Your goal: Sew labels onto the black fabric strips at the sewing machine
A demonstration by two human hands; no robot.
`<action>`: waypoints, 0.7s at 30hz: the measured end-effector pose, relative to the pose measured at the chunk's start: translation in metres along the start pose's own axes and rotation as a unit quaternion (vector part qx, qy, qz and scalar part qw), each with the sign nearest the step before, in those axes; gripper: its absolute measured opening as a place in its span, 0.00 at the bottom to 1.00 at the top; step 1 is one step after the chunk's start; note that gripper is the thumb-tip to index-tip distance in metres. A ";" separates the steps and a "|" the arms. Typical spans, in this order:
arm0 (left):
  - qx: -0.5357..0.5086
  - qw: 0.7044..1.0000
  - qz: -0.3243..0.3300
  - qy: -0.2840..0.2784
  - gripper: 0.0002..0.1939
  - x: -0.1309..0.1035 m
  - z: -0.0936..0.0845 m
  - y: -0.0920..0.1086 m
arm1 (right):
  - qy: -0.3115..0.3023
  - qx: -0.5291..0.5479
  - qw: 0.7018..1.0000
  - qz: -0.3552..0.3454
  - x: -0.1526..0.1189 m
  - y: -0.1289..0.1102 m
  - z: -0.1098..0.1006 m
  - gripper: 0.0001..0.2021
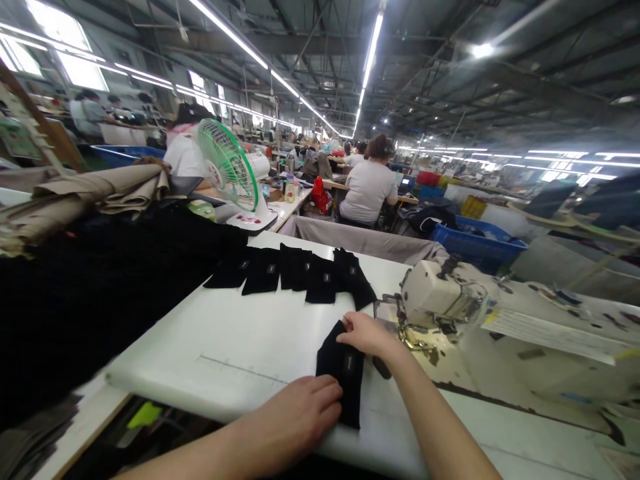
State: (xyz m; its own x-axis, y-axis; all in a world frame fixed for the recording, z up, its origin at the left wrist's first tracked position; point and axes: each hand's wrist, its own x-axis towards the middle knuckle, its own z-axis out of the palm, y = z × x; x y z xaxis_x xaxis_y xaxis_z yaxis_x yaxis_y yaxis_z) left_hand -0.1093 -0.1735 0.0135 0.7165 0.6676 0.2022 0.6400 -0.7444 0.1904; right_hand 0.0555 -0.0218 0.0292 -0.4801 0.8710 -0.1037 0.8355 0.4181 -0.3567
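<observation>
A black fabric piece (345, 373) with a small dark label lies on the white table (225, 340), near its front edge. My right hand (367, 333) pinches the top edge of this piece between thumb and fingers. Lower down, my left hand (300, 413) rests at the piece's left side, fingers curled together; what lies under the fingertips is hidden. Beyond my hands, several labelled black pieces (320, 277) lie overlapping in a row. To the right stands a sewing machine (440, 293), its needle area lit.
A heap of black fabric (100, 287) covers the left side, with beige fabric (100, 193) behind it. A green fan (230, 163) stands past the table's far end. A blue basket (475, 243) is at the back right. A seated person (370, 187) faces away.
</observation>
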 end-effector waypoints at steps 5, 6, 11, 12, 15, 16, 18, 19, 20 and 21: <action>0.045 0.998 0.003 0.052 0.06 0.021 0.001 -0.012 | 0.065 -0.069 0.995 0.027 -0.002 -0.019 -0.038 0.04; 0.056 0.996 -0.007 0.068 0.06 0.031 0.000 -0.017 | 0.086 -0.082 0.992 0.035 0.001 -0.023 -0.047 0.08; 0.054 0.989 -0.114 0.081 0.06 0.084 -0.011 -0.058 | 0.102 -0.115 0.984 0.085 0.047 -0.028 -0.064 0.11; 0.042 0.988 -0.124 0.077 0.07 0.091 -0.011 -0.066 | 0.094 -0.117 0.984 0.097 0.059 -0.027 -0.062 0.13; 0.028 0.988 -0.126 0.081 0.07 0.103 -0.008 -0.086 | 0.070 -0.115 0.983 0.122 0.091 -0.022 -0.050 0.17; 0.032 0.987 -0.134 0.080 0.07 0.104 -0.006 -0.089 | 0.062 -0.114 0.983 0.127 0.099 -0.021 -0.047 0.17; 0.040 0.985 -0.156 0.062 0.08 0.103 -0.001 -0.091 | 0.046 -0.109 0.984 0.132 0.108 -0.020 -0.042 0.16; 0.043 0.985 -0.161 0.046 0.08 0.100 0.000 -0.090 | 0.038 -0.106 0.985 0.131 0.109 -0.020 -0.040 0.16; 0.044 0.986 -0.158 0.028 0.08 0.095 0.000 -0.086 | 0.032 -0.102 0.986 0.128 0.106 -0.020 -0.037 0.16; 0.043 0.988 -0.147 0.013 0.07 0.088 -0.001 -0.082 | 0.027 -0.097 0.987 0.124 0.100 -0.020 -0.034 0.16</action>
State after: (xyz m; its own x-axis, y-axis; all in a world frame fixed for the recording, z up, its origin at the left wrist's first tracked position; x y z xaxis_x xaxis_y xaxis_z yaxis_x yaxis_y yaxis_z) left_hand -0.0989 -0.0542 0.0162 0.4890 0.8544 0.1760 0.8416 -0.5151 0.1623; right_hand 0.0001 0.0660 0.0570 -0.2435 0.9633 -0.1132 0.9636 0.2270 -0.1410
